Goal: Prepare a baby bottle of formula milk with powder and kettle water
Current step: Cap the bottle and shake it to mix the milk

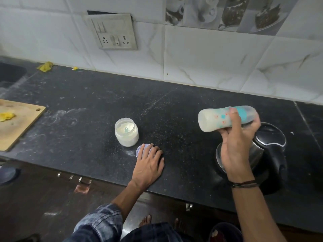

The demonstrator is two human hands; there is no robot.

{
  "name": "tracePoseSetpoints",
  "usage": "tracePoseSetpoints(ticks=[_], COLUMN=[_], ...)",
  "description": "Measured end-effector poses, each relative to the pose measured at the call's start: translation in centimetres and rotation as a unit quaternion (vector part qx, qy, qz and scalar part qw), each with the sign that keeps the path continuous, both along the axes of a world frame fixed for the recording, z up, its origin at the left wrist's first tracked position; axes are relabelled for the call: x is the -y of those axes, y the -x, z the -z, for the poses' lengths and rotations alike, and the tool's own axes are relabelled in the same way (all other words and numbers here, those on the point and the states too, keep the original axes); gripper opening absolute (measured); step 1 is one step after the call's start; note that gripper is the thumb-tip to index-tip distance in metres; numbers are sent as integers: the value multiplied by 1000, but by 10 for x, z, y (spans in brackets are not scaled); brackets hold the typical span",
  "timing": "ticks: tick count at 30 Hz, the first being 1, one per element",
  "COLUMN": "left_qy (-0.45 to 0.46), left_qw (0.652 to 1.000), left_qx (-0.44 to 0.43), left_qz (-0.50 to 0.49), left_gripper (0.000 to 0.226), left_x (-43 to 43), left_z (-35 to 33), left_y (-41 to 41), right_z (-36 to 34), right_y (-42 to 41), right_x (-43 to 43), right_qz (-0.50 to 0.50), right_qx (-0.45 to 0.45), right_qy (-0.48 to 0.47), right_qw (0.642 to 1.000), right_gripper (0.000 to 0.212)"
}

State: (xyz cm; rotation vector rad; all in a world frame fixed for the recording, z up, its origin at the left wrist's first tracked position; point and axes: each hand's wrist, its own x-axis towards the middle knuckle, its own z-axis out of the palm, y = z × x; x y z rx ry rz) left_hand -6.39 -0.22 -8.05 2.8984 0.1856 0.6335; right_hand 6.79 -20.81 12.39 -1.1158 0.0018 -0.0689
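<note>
The baby bottle is a clear plastic cylinder printed with teal and red shapes. It holds a cloudy off-white liquid that coats the inside and looks slightly blurred. It is held almost level above the right side of the counter, with its flat base pointing left and its capped end pointing right. The right hand grips it from the near side around the upper half. The thumb crosses the front of the barrel, the other fingers wrap behind it, and the forearm rises steeply from the lower edge with dark threads tied at the wrist. Directly under this hand stands the kettle, steel-bodied with a black lid and handle. The left hand lies palm-down on the counter well to the left of the bottle. Its fingers are nearly straight and rest on a pale translucent lid. Just beyond that lid stands the open powder jar, with white powder and a small scoop inside. A wooden cutting board sits at the far left.
</note>
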Motion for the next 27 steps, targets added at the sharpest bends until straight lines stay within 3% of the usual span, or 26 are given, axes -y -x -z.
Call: tracePoseSetpoints(ticks=[4, 8, 12, 15, 19, 24, 27], left_qy=[-1, -2, 2, 4, 2, 3, 3], left_qw=[1000, 1000, 1000, 1000, 1000, 1000, 1000], left_qx=[4, -1, -6, -12, -13, -16, -15], left_qz=[3, -1, 4, -1, 5, 1, 5], left_gripper=[29, 29, 30, 29, 29, 29, 30], left_x=[-1, 0, -2, 0, -3, 0, -2], left_z=[0, 0, 0, 0, 1, 0, 0], left_y=[1, 0, 0, 0, 1, 0, 1], right_z=[6, 0, 0, -7, -3, -8, -5], right_y=[5, 2, 3, -2, 0, -1, 3], right_x=[0, 2, 2, 4, 3, 2, 2], right_qz=[-73, 0, -67, 9, -77, 9, -58], right_qx=[11, 21, 33, 31, 38, 36, 48], right_qy=[73, 25, 92, 22, 103, 28, 90], right_qw=[995, 999, 993, 999, 991, 999, 993], right_gripper=[63, 74, 59, 69, 62, 71, 61])
